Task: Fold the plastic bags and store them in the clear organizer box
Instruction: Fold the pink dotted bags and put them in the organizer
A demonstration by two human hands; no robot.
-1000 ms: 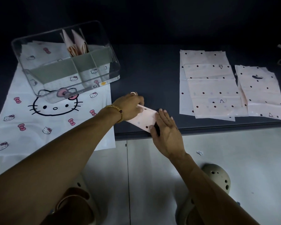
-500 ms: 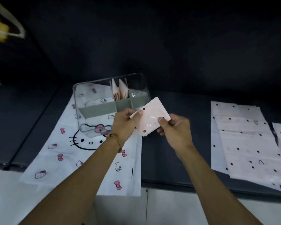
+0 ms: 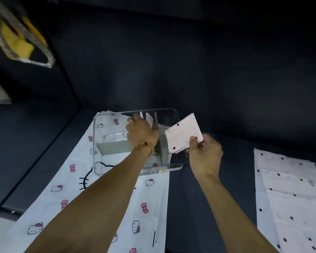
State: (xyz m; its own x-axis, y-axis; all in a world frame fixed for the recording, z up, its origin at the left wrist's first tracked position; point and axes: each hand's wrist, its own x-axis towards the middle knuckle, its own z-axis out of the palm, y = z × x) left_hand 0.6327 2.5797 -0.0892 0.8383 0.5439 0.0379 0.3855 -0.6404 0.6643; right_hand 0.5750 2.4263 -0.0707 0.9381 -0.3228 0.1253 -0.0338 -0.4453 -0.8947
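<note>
Cartoon-cat sheet (image 3: pixel 106 207) is lying flat on the dark mat (image 3: pixel 204 198), with the clear box (image 3: pixel 98 143) sitting on it. Left hand (image 3: pixel 141 130) is reaching into the box, fingers against the folded bags (image 3: pixel 147 118) standing at its back; cannot tell whether it is grasping them. Right hand (image 3: pixel 204 156) is pinching a folded dotted bag (image 3: pixel 183 136) by its lower corner, held up over the box's right edge. Unfolded dotted bags (image 3: pixel 292 198) are lying flat at far right.

Glossy clear plastic organizer box (image 3: pixel 171 114); thin matt folded bag (image 3: pixel 182 136); matt dark tabletop (image 3: pixel 217 179).
</note>
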